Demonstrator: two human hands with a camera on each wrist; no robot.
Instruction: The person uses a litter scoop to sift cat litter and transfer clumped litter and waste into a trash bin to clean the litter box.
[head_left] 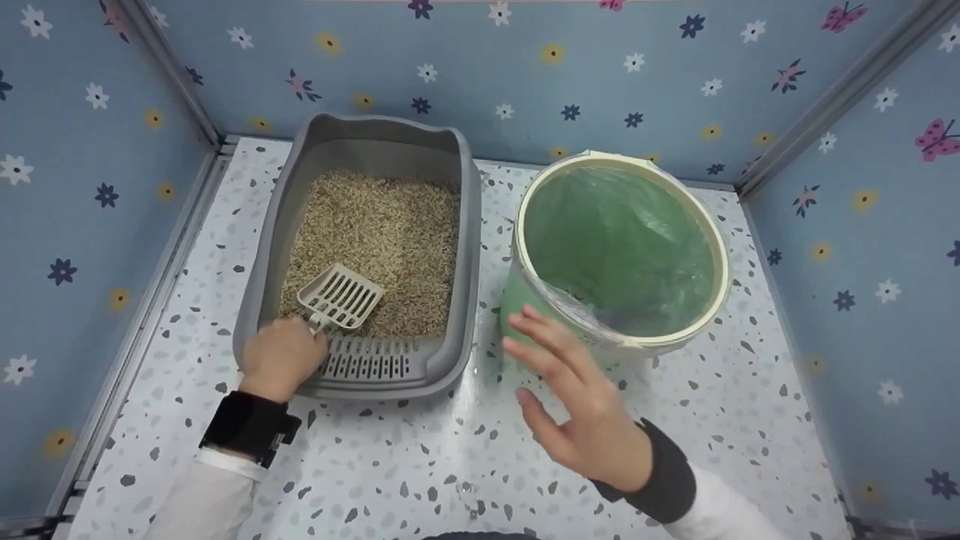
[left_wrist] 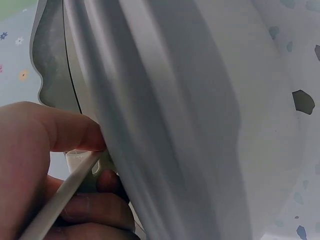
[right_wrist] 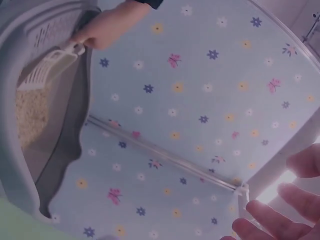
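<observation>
A pale slotted litter scoop (head_left: pixel 343 296) is held by its handle in my left hand (head_left: pixel 283 358), over the front of a grey litter box (head_left: pixel 471 240). Its slotted head overlaps the tan pellet litter (head_left: pixel 375 225) in the head view. From the left wrist, the fingers (left_wrist: pixel 75 127) curl round the thin handle (left_wrist: pixel 60 197) beside the box's outer wall. My right hand (head_left: pixel 581 405) holds nothing, fingers spread and slightly bent. It hovers by the near left side of a green bin (head_left: pixel 517 300) with a cream rim and a clear plastic liner.
A perforated step (head_left: pixel 367 358) forms the box's near end. Blue flowered panels (head_left: pixel 495 82) enclose the back and both sides. Underneath lies a white speckled surface (head_left: pixel 420 465). The bin stands to the right of the box with a narrow gap between.
</observation>
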